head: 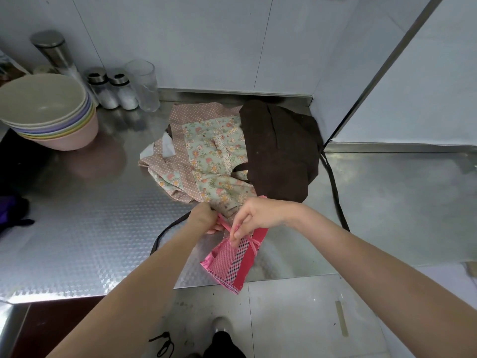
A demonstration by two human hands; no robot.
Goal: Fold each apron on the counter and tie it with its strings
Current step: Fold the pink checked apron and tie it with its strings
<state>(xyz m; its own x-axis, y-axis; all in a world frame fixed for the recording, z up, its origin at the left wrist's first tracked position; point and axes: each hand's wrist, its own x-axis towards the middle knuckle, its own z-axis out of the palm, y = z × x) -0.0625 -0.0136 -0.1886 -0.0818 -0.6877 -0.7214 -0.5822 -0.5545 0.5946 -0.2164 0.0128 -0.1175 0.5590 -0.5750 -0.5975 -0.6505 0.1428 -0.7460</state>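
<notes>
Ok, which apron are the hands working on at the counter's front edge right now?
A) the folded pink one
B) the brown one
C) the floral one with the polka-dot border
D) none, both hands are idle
A: the left hand and right hand both pinch the pink string over the folded pink apron, while the floral apron and brown apron lie unfolded behind it.
</notes>
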